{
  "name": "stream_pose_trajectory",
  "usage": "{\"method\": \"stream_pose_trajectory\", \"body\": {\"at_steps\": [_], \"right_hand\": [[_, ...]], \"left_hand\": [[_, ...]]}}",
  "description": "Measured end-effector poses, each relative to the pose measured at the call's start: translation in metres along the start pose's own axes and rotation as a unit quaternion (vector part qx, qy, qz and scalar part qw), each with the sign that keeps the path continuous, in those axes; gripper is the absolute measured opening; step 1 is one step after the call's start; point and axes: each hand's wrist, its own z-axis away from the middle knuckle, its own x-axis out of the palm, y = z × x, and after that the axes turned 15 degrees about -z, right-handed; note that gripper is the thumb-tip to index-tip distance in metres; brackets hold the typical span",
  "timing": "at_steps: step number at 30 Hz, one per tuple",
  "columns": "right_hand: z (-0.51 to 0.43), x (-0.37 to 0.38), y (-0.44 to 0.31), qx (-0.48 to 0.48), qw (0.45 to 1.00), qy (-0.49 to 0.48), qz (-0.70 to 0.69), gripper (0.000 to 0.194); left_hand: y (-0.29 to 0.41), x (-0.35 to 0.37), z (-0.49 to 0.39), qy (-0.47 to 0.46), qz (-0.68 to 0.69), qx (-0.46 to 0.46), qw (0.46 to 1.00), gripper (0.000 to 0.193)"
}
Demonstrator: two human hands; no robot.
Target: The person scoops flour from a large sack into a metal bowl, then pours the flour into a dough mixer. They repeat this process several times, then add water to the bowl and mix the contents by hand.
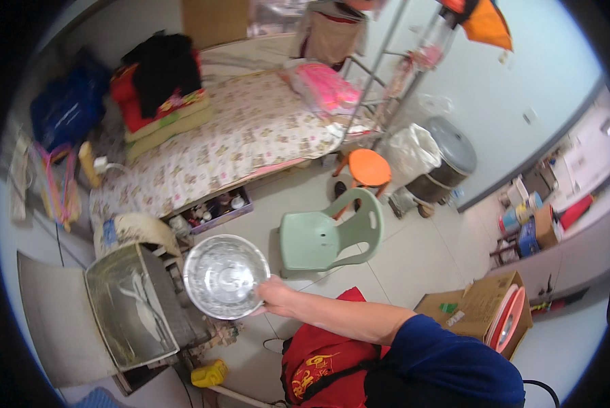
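Note:
My right hand (275, 296) grips the near right rim of a round stainless steel basin (228, 275). The basin is held above the floor, and its shiny inside shows no clear contents. Just left of it stands a machine with a rectangular metal tub (113, 306), perhaps a dough mixer. Its metal lid (60, 316) is swung back to the left. Inside the tub lies a bent metal bar (146, 301) with whitish residue around it. My left hand is out of view. A red apron (320, 352) with yellow writing covers my front.
A green plastic chair (307, 239) stands right of the basin, with an orange stool (369, 167) behind it. A bed (243, 127) runs along the back. A cardboard box (437, 306) sits at right, and a yellow plastic jug (209, 374) lies near the machine's foot.

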Motion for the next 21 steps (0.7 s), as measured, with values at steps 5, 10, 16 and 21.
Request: {"method": "stream_pose_trajectory", "body": {"at_steps": [5, 10, 16, 21], "right_hand": [[0.061, -0.117, -0.071, -0.099, 0.992, 0.062, -0.045, 0.043], [0.127, -0.229, -0.146, -0.176, 0.973, 0.116, -0.090, 0.043], [0.197, -0.350, -0.234, -0.263, 0.939, 0.172, -0.141, 0.042], [0.209, -0.426, -0.291, -0.315, 0.885, 0.240, -0.245, 0.049]], "left_hand": [[0.057, 0.053, -0.035, 0.049, -0.206, 0.094, 0.973, 0.024], [0.111, 0.189, -0.018, 0.003, -0.259, 0.057, 0.964, 0.034], [0.129, 0.333, -0.047, -0.017, -0.383, 0.051, 0.922, 0.023], [0.187, 0.407, -0.078, -0.041, -0.598, 0.170, 0.782, 0.011]]}}
